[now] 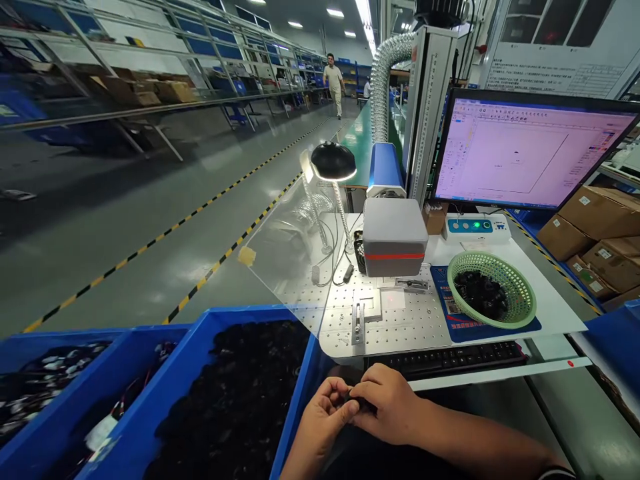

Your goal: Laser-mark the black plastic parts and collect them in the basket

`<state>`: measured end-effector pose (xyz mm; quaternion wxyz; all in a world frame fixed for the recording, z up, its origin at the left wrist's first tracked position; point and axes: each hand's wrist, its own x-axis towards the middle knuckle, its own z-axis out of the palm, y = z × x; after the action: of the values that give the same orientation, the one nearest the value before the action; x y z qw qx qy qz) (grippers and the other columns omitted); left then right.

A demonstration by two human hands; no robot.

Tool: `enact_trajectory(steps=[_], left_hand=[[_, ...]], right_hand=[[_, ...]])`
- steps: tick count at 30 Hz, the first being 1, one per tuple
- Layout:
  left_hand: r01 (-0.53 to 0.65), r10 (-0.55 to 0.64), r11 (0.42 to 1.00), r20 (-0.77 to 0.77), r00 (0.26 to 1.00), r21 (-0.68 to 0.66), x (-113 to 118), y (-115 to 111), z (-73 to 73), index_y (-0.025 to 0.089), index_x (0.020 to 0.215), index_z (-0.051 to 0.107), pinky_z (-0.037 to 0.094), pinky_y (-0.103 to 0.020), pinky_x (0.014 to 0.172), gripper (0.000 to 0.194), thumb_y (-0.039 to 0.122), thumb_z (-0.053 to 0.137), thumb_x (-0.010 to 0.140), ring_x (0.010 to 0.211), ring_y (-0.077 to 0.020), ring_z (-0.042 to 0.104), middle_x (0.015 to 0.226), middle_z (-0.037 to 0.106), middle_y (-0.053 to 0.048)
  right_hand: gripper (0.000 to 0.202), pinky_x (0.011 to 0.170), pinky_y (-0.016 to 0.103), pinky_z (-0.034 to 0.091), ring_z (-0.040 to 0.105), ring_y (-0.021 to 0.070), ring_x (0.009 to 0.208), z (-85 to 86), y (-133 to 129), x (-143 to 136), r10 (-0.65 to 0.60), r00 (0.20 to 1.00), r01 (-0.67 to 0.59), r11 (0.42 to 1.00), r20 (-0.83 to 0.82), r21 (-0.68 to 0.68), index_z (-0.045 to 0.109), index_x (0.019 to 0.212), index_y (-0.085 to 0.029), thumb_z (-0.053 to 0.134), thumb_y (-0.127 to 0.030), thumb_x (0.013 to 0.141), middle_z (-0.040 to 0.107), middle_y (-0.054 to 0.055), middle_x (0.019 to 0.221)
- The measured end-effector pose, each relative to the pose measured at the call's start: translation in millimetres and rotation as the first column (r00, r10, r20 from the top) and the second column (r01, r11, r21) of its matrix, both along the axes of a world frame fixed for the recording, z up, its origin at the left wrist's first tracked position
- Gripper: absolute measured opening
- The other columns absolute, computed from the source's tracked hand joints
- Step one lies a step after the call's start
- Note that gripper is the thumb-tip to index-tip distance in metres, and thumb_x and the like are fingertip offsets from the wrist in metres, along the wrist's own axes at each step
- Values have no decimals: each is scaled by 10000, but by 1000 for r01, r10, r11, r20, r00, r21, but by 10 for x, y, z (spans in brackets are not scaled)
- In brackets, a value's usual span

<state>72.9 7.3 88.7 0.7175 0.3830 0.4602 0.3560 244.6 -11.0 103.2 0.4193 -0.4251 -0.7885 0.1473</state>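
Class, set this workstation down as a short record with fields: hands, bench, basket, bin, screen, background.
Hands: left hand and right hand together, fingertips around a small dark piece, mostly hidden
Bench: perforated metal plate below a grey machine head; lit lamp beside it
Basket: green, holding black parts, on a blue mat
Bin: blue, left of the hands, heaped with dark items
Screen: on, text unreadable
Background: person in the aisle

A: State the worktable (550, 300) layout.

B: The base plate (400, 328) is beneath the machine head (395, 233); the mat (463, 331) is to the plate's right, bearing the basket (529, 300).

A: Surrounding items?

B: Keyboard (450, 360), in front, below worktable level; control box (476, 229), behind the basket; bins (165, 377), left; cartons (610, 217), right.
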Motion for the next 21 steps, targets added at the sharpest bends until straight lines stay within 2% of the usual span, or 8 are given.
enact_trajectory(steps=[6,11,13,15,17,18,20,21], left_hand=[[-43,42,998,31,999,43,-62,-47,-234,208,917,624,477,-280,587,545,516,899,561,625,-153,582,810,644,-36],[-75,73,997,59,996,21,-74,-81,-84,197,1150,623,566,-382,730,669,594,826,651,847,-272,689,1002,707,-123],[-97,96,994,36,995,47,-126,-32,1,183,1172,617,578,-415,741,706,632,799,660,945,-324,688,1109,702,-172],[-185,195,974,-67,979,129,-254,61,9,173,1149,624,581,-433,774,672,641,767,688,1000,-335,676,1177,684,-183],[-325,380,911,-211,901,252,-474,167,-106,176,1119,626,571,-448,836,610,632,725,726,996,-309,671,1171,678,-154],[-403,488,861,-283,826,310,-616,212,-209,178,1104,625,560,-460,873,581,627,700,743,966,-289,671,1145,677,-135],[-549,688,725,-400,606,415,-938,263,-476,173,1089,609,530,-497,946,526,603,627,788,967,-280,659,1097,662,-116],[-587,736,672,-492,465,451,-1103,266,-624,168,1080,605,512,-519,972,511,587,611,789,988,-295,650,1059,658,-115]], right_hand=[[122,577,310,476,592,187,675,-3,4,-41,-44,999,45,998,-21,45,652,937,-238,659,-268,819,643,23,769],[100,633,310,478,587,190,716,12,151,71,-47,999,47,997,-1,60,640,934,-221,664,-256,843,654,35,791],[96,660,312,483,590,193,737,25,310,219,-107,994,107,994,-1,37,643,941,-223,666,-276,865,651,34,796],[81,688,314,485,593,192,751,27,520,423,-221,975,221,975,-3,-20,653,928,-227,667,-284,873,650,30,806],[67,690,308,481,587,184,733,4,746,640,-354,935,354,931,17,-83,667,895,-224,665,-285,868,645,22,802],[76,689,306,480,585,182,728,-17,851,737,-403,915,404,909,34,-106,677,888,-220,664,-291,863,644,22,802],[96,695,303,479,588,183,737,-71,1025,880,-453,888,459,876,75,-146,696,892,-213,661,-297,860,645,25,814],[102,705,303,480,592,184,751,-97,1092,921,-457,885,466,870,90,-162,703,900,-211,661,-294,859,648,28,826]])
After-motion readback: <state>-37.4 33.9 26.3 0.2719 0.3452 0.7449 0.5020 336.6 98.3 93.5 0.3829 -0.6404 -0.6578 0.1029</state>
